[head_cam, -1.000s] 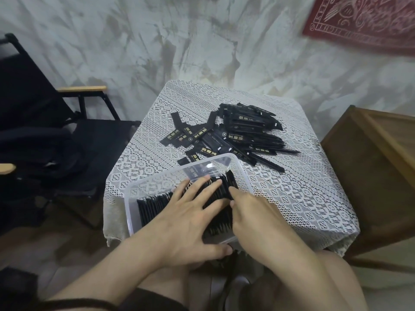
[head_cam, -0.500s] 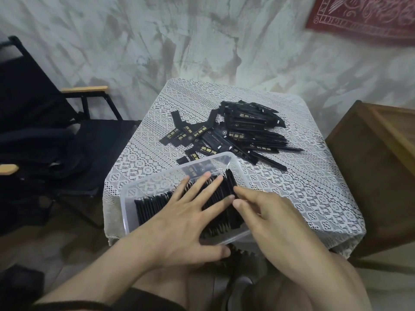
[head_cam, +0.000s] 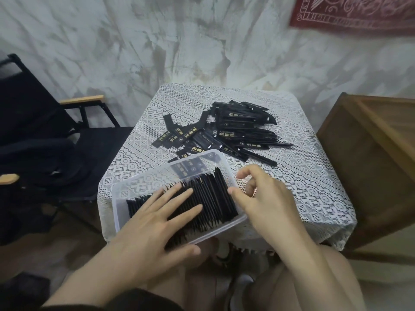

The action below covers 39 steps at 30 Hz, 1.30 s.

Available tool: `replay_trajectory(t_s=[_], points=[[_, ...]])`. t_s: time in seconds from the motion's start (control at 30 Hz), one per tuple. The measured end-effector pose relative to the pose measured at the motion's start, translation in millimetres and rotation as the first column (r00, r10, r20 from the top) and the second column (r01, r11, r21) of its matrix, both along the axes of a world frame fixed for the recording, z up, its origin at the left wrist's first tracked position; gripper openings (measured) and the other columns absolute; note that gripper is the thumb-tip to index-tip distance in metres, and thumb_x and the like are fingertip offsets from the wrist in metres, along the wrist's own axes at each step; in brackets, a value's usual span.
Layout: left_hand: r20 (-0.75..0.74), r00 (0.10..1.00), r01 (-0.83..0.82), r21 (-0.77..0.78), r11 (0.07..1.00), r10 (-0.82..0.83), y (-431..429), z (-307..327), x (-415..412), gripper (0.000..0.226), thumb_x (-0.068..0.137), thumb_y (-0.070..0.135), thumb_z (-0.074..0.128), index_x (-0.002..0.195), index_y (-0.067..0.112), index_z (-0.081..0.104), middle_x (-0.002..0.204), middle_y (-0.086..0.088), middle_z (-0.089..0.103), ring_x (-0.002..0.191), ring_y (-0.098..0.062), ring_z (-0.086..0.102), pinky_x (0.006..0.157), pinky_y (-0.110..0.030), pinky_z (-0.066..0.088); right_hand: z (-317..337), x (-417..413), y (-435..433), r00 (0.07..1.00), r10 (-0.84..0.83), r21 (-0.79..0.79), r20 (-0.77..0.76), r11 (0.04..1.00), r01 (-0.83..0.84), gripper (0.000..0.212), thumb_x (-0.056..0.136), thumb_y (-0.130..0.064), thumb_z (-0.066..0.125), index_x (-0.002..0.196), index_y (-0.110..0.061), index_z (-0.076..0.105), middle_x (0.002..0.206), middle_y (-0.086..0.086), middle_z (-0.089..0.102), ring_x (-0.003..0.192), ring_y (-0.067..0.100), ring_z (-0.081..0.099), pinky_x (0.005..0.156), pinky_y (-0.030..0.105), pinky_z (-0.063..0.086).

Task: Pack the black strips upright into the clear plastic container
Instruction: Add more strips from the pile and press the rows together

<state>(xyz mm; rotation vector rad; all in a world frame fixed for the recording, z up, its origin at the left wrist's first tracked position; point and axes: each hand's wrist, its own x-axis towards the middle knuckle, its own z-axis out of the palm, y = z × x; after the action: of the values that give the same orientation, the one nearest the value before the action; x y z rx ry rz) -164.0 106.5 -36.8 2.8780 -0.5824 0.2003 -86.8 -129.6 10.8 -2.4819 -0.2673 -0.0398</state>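
A clear plastic container (head_cam: 125,189) sits at the table's near edge, partly overhanging it. A dense row of black strips (head_cam: 215,198) stands on edge inside it. My left hand (head_cam: 155,223) lies flat on top of that row, fingers spread, thumb at the container's near rim. My right hand (head_cam: 262,198) hovers at the container's right side, fingers loosely curled, thumb close to the rim, holding nothing. A loose pile of black strips (head_cam: 235,131) with gold print lies flat on the table beyond the container.
The small table carries a white lace cloth (head_cam: 303,180). A black folding chair (head_cam: 45,140) with wooden armrests stands to the left. A brown wooden piece of furniture (head_cam: 370,158) stands to the right. My knees are below the table edge.
My right hand has lifted off the packed strips and moved right, out past the container's side. My left hand stays pressed on the row.
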Motion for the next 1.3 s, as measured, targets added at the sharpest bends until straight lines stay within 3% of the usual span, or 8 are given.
replay_trajectory(t_s=[0.1, 0.2, 0.3, 0.5, 0.83, 0.93, 1.03, 1.3], points=[[0.126, 0.989, -0.072, -0.043, 0.997, 0.077, 14, -5, -22, 0.068, 0.093, 0.077, 0.044, 0.144, 0.034, 0.058, 0.159, 0.004, 0.043, 0.155, -0.018, 0.021, 0.123, -0.042, 0.014, -5, 3, -3, 0.996, 0.043, -0.036, -0.073, 0.998, -0.046, 0.019, 0.094, -0.048, 0.063, 0.104, -0.034, 0.057, 0.083, -0.014, 0.06, 0.071, 0.005, 0.058, 0.063, 0.029, 0.043], [0.201, 0.945, -0.225, -0.174, 0.959, 0.259, 23, -9, -42, 0.088, 0.083, 0.082, 0.049, 0.152, 0.028, 0.047, 0.166, -0.005, 0.031, 0.157, -0.027, 0.016, 0.124, -0.046, 0.017, -13, 5, -3, 0.994, 0.065, 0.06, -0.083, 0.996, -0.06, 0.01, 0.1, -0.038, 0.059, 0.1, -0.029, 0.06, 0.076, -0.008, 0.064, 0.052, 0.011, 0.064, 0.059, 0.034, 0.051], [-0.058, 0.865, -0.458, -0.502, 0.734, 0.499, 25, -7, -52, 0.119, 0.059, 0.094, 0.058, 0.158, 0.052, 0.009, 0.169, 0.023, 0.001, 0.155, 0.001, 0.002, 0.117, -0.038, 0.027, -17, 2, 3, 0.992, 0.072, 0.185, -0.106, 0.981, -0.051, 0.011, 0.103, -0.033, 0.055, 0.094, -0.026, 0.057, 0.072, -0.004, 0.064, 0.042, 0.014, 0.065, 0.055, 0.036, 0.056], [-0.19, 0.912, -0.348, -0.828, 0.44, 0.363, 27, -3, -9, 0.109, 0.075, 0.06, 0.081, 0.161, 0.035, 0.02, 0.156, 0.027, 0.038, 0.139, 0.01, 0.04, 0.119, -0.035, 0.037, -12, 12, 1, 0.978, 0.012, 0.326, -0.21, 0.943, 0.059, 0.01, 0.104, -0.031, 0.054, 0.098, -0.022, 0.054, 0.076, 0.003, 0.066, 0.049, 0.02, 0.069, 0.074, 0.053, 0.059], [-0.185, 0.928, -0.343, -0.761, 0.55, 0.323, 25, -13, 12, 0.102, 0.06, 0.093, 0.064, 0.151, 0.058, 0.033, 0.145, 0.042, 0.042, 0.139, 0.011, 0.038, 0.117, -0.038, 0.036, -15, 24, -27, 0.945, 0.011, 0.307, -0.326, 0.947, 0.095, 0.054, 0.104, -0.028, 0.056, 0.153, -0.02, 0.037, 0.094, 0.002, 0.061, 0.052, 0.02, 0.067, 0.064, 0.045, 0.063], [-0.125, 0.936, -0.318, -0.7, 0.639, 0.328, 25, -14, 12, 0.087, 0.066, 0.09, 0.063, 0.144, 0.059, 0.042, 0.15, 0.03, 0.044, 0.143, 0.004, 0.036, 0.117, -0.044, 0.037, -14, 22, -33, 0.962, 0.031, 0.309, -0.272, 0.95, 0.056, 0.051, 0.105, -0.029, 0.053, 0.153, -0.019, 0.039, 0.094, 0.011, 0.068, 0.048, 0.019, 0.066, 0.053, 0.037, 0.059], [-0.077, 0.941, -0.299, -0.645, 0.703, 0.33, 22, -15, 10, 0.069, 0.064, 0.087, 0.064, 0.125, 0.055, 0.055, 0.144, 0.036, 0.041, 0.136, 0.022, 0.028, 0.11, -0.018, 0.032, -14, 21, -37, 0.966, 0.031, 0.279, -0.258, 0.959, 0.044, 0.051, 0.105, -0.028, 0.053, 0.153, -0.018, 0.04, 0.087, 0.013, 0.068, 0.049, 0.018, 0.066, 0.05, 0.03, 0.056], [-0.063, 0.922, -0.304, -0.728, 0.615, 0.382, 43, -1, 0, 0.049, 0.054, 0.066, 0.075, 0.095, 0.04, 0.067, 0.115, 0.053, 0.053, 0.111, 0.025, 0.049, 0.081, 0.003, 0.036, 0, 46, -34, 0.927, 0.118, 0.297, -0.355, 0.955, -0.008, 0.032, 0.101, -0.046, 0.054, 0.112, -0.019, 0.066, 0.065, 0.005, 0.057, 0.057, 0.022, 0.067, 0.057, 0.036, 0.059]])
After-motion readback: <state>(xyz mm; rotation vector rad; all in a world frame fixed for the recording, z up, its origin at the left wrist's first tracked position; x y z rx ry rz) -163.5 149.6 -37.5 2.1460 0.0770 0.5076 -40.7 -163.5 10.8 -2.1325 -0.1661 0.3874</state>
